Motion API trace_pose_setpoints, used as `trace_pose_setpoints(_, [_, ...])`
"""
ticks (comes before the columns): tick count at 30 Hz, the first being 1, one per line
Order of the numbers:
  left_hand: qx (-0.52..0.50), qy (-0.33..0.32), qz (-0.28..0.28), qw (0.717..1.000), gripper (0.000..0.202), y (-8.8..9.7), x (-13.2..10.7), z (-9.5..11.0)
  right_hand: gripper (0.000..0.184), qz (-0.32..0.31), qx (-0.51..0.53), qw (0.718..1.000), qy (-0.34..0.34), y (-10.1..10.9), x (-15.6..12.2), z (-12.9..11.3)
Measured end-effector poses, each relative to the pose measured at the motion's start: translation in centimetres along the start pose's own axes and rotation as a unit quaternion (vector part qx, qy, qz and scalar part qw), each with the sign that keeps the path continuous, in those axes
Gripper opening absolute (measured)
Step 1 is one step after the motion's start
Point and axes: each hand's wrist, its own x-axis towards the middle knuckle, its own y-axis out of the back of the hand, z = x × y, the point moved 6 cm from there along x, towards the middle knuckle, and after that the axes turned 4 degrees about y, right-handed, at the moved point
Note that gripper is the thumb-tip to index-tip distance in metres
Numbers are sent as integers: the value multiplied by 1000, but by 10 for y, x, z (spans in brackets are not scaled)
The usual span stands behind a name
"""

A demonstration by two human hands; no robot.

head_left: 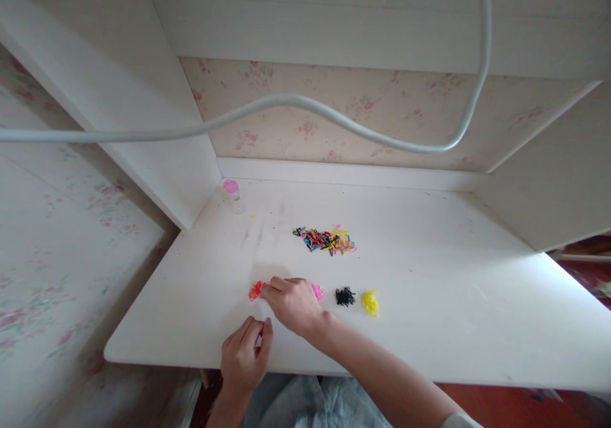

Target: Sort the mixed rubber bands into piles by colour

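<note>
My right hand (293, 304) reaches across to the small pile of red rubber bands (256, 290), its fingers pinched together at the pile's right edge. Whatever is between those fingertips is too small to tell. Partly hidden behind this hand are pink rubber bands (317, 292). Farther right lie a black pile (345, 296) and a yellow pile (370, 302) of bands. Close to the table's front edge, my left hand (245, 351) is closed, thumb against curled fingers, and its contents are hidden. Beyond both hands sits a larger heap of mixed-colour rubber bands (327, 240).
A clear container with a pink lid (231, 187) stands at the back left of the white table (443, 288). One yellow bit (253, 216) lies near it. A white cable (296, 100) crosses the upper view. Side panels and a back wall enclose the table.
</note>
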Motion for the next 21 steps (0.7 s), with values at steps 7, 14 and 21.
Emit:
trace_pose_setpoints(7, [-8, 26, -39, 999, 25, -2, 4, 1, 30, 156, 208, 951, -166, 42, -73, 37])
trace_pose_setpoints(14, [-9, 37, -71, 997, 23, -5, 18, 17, 43, 289, 258, 813, -434, 49, -206, 129])
trace_pose_setpoints(21, [0, 20, -151, 988, 23, -22, 71, 58, 51, 287, 209, 762, -542, 41, -271, 173])
